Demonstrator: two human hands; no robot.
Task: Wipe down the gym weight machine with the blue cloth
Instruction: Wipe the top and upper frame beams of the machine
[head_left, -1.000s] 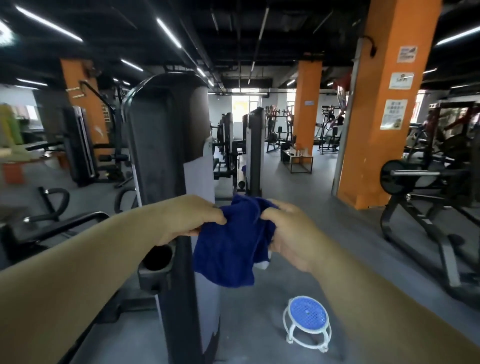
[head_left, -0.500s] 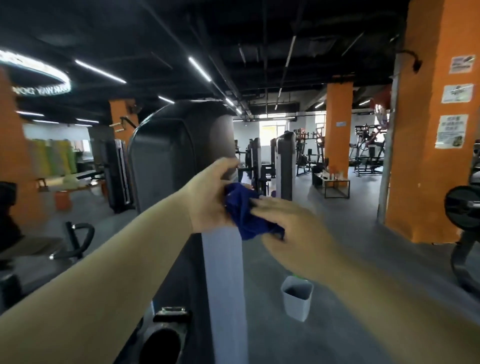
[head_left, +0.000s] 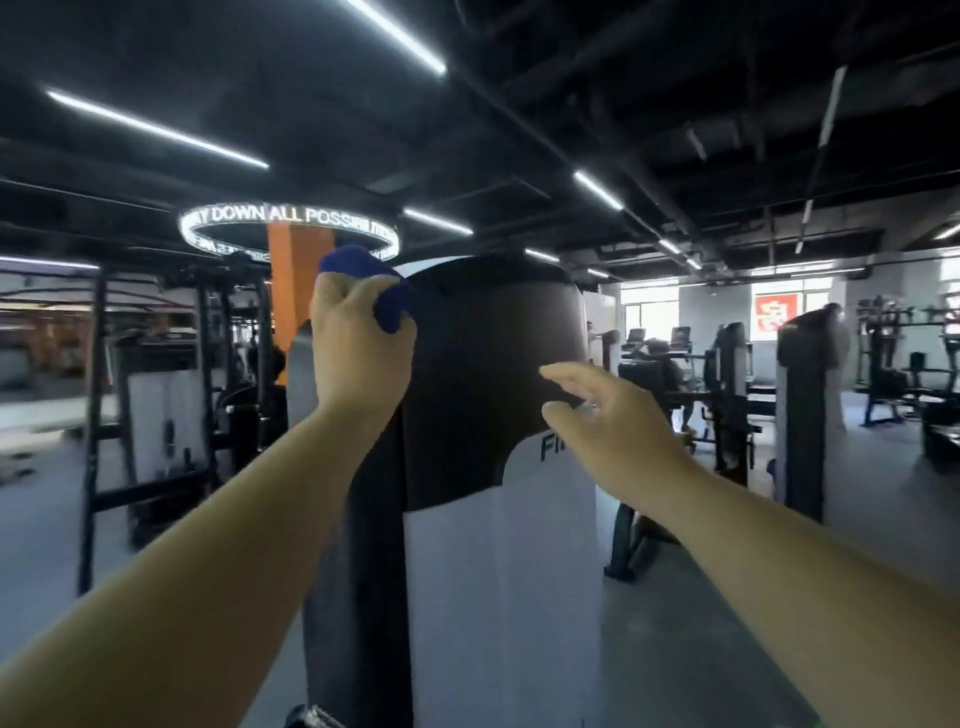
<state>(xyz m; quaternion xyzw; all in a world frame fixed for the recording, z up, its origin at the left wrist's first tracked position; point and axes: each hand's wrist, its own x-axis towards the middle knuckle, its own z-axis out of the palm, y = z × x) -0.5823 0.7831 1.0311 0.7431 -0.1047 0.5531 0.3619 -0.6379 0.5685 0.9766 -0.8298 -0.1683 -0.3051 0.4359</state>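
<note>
Dark ceiling beams run overhead, crossed by long white light strips (head_left: 156, 130). A glowing ring sign (head_left: 291, 228) with white lettering hangs far off on the left, and an orange pillar (head_left: 298, 291) shows below it. Grey floor (head_left: 41, 545) stretches away on both sides. A black rack (head_left: 156, 395) stands to the far left, more exercise machines (head_left: 808, 405) stand to the right, and bright windows (head_left: 649, 312) lie at the far end beside a red poster (head_left: 776, 318).

Right in front of me stands the weight machine (head_left: 493, 364), a tall upright column with a rounded dark cover on top and a pale panel (head_left: 498, 597) below (a few dark letters show on the panel, partly hidden by my wrist).

My left hand (head_left: 358, 343) is raised to the top left edge of the dark cover, fingers curled tight around the blue cloth (head_left: 353, 260). The cloth is bunched up, bulging out above my knuckles and past my thumb, and it presses against the curved upper corner of the machine.

My right hand (head_left: 613, 421) holds nothing. Its fingers (head_left: 558, 371) are stretched out and slightly spread, reaching toward the right side of the dark cover. Whether the tips actually touch the surface I cannot tell.
</note>
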